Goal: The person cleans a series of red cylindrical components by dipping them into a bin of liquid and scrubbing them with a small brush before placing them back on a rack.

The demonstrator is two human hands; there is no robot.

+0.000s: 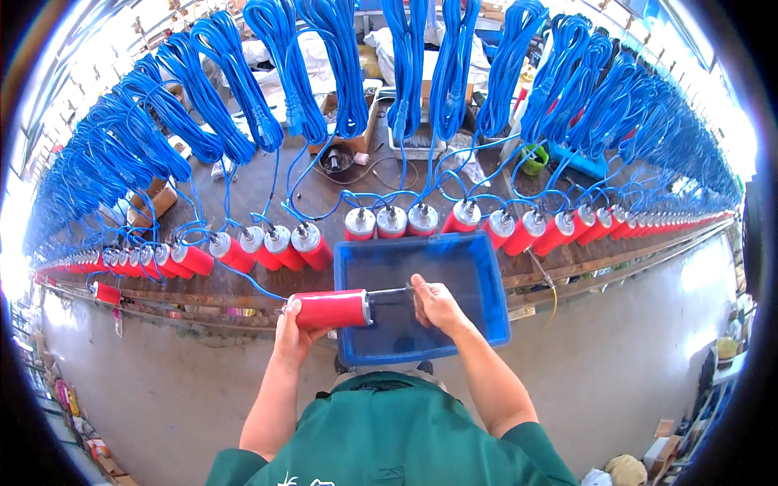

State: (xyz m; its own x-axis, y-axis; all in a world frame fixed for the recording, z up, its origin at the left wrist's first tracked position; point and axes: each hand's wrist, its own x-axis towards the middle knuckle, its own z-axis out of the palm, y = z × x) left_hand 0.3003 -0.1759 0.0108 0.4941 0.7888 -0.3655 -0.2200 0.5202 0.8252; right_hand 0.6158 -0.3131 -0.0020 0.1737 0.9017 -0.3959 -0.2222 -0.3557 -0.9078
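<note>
The workbench [250, 182] extends beneath hanging blue cable coils [405, 73]. A row of capped red units [389, 223] lines its near edge. A blue tray [504, 324] sits before the row. 1 red cylinder [332, 309] lies horizontally, partly over the tray's left side. The left hand [293, 332] grips its left end; the right hand [435, 306] pinches 1 thin rod [387, 291] at the cylinder's right end.

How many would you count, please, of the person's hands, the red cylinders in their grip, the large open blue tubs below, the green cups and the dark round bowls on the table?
Hands: 2, the left hand and the right hand
Held red cylinder: 1
Large blue tub: 1
Green cup: 1
Dark round bowl: 1
Total: 6
</note>
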